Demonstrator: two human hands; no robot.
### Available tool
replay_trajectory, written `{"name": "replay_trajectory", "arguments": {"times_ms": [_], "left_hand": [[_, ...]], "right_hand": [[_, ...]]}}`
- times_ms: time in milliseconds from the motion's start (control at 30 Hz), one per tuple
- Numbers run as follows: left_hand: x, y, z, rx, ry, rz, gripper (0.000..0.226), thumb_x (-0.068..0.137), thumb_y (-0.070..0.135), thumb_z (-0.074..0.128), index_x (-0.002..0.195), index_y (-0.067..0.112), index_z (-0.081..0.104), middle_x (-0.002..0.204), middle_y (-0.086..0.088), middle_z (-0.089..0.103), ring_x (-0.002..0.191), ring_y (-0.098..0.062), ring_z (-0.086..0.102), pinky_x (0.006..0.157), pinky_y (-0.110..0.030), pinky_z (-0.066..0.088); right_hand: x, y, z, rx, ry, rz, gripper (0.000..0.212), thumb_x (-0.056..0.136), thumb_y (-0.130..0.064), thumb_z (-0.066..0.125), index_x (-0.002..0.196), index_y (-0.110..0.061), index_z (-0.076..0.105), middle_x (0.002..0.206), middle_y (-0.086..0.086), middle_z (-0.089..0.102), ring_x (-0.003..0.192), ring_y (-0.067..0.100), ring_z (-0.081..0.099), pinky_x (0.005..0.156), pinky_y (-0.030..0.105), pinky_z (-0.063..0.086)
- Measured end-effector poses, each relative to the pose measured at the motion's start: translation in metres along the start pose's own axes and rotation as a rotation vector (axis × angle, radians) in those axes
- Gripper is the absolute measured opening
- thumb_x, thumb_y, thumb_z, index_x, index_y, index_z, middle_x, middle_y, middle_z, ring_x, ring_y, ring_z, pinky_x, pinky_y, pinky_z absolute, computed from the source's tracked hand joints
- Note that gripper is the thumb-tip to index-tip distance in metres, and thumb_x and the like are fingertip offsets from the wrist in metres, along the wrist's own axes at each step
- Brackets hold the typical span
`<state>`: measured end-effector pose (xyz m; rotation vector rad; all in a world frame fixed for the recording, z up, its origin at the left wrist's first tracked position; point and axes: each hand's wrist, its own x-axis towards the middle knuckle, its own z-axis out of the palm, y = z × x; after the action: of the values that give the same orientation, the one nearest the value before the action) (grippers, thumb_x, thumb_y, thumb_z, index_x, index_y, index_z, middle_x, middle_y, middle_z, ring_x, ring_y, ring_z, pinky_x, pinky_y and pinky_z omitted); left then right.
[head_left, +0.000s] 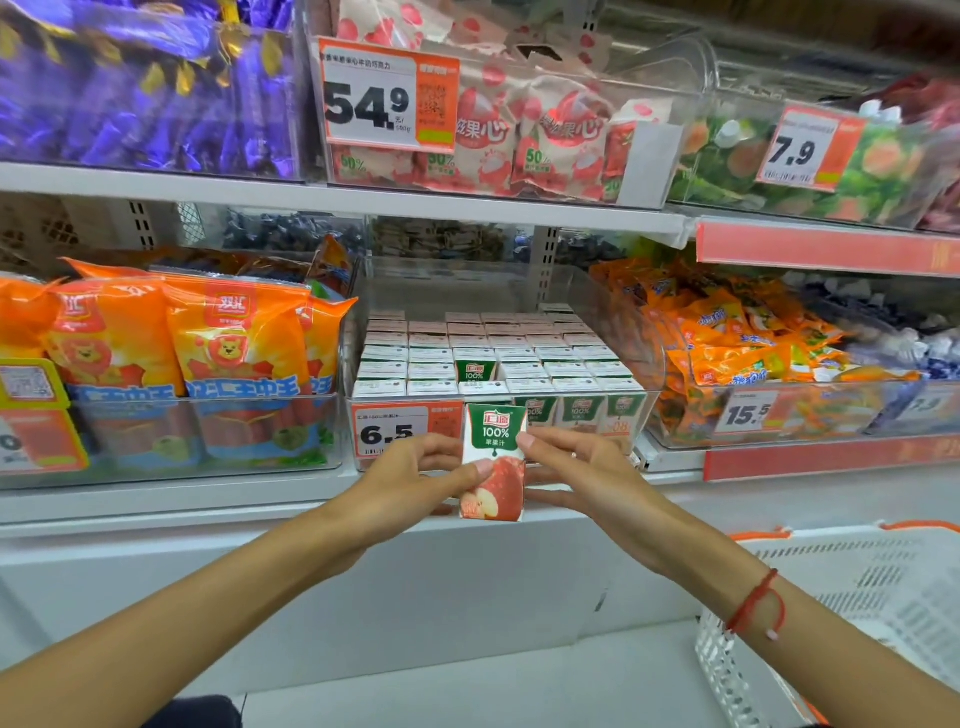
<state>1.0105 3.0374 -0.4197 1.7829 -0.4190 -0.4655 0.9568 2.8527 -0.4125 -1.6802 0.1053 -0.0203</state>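
- Juice carton (493, 460): green-and-white top, red apple pic on lower half, "100%" on front. Held upright btwn both hands, in front of the clear bin (623, 338) on the lower shelf (208, 501), just right of the "6.5" price tag (392, 428).
- Carton base sits level w/ the shelf's front lip; cannot tell if it touches the lip.
- Left hand (415, 483): thumb pressed on carton's front-left edge, other fingers (441, 452) curled round toward the back. Firm grip.
- Right hand (582, 467): one fingertip on carton's upper right edge, lower fingers (550, 499) reaching behind the base. Appears to pinch the carton; contact at the back is hidden.
- Red string bracelet (756, 603) on right wrist.
- Bin stock: rows of matching cartons (519, 358), tops up, packed close; one gap w/ a carton's green face showing.
- Left of bin: orange sausage packs (234, 343). Right of bin: orange sachets (727, 332), tag "15.5".
- White basket (857, 587), orange-trimmed, lower right, well apart from the carton.
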Motion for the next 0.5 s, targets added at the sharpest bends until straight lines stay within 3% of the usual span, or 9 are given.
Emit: {"name": "replay_trajectory", "arguments": {"times_ms": [67,233,367,500], "left_hand": [[0.001,-0.003,0.001,0.04,0.019,-0.002,0.031,0.087,0.033,0.068,0.116,0.023,0.062,0.105,0.007,0.071,0.09,-0.004,0.07,0.076,-0.018,0.057],[0.004,-0.005,0.0,0.049,0.023,0.003,0.026,0.087,0.032,0.068,0.112,0.028,0.062,0.105,0.011,0.07,0.091,0.0,0.068,0.076,-0.016,0.056],[0.003,-0.004,-0.002,0.066,0.0,-0.001,0.036,0.091,0.027,0.065,0.126,0.023,0.059,0.119,0.007,0.068,0.107,-0.006,0.064,0.092,-0.025,0.053],[0.0,-0.003,0.002,0.155,0.077,0.104,0.037,0.089,0.027,0.068,0.126,0.027,0.061,0.115,0.009,0.07,0.103,-0.006,0.066,0.092,-0.028,0.054]], "right_hand": [[0.0,0.003,0.001,-0.024,0.01,-0.014,0.029,0.092,-0.03,0.063,0.119,-0.019,0.064,0.103,-0.004,0.075,0.094,0.011,0.071,0.079,0.022,0.057],[0.001,0.004,0.002,-0.034,0.013,-0.022,0.006,0.092,-0.029,0.064,0.098,-0.032,0.063,0.09,-0.015,0.075,0.088,0.007,0.072,0.072,0.018,0.057],[0.002,0.005,0.004,-0.067,0.055,-0.032,0.011,0.089,-0.03,0.067,0.101,-0.03,0.065,0.095,-0.006,0.075,0.089,0.009,0.072,0.078,0.023,0.058],[0.001,0.007,0.012,-0.056,0.166,-0.053,0.022,0.085,-0.03,0.073,0.105,-0.021,0.069,0.092,-0.003,0.075,0.086,0.009,0.072,0.076,0.025,0.058]]}}
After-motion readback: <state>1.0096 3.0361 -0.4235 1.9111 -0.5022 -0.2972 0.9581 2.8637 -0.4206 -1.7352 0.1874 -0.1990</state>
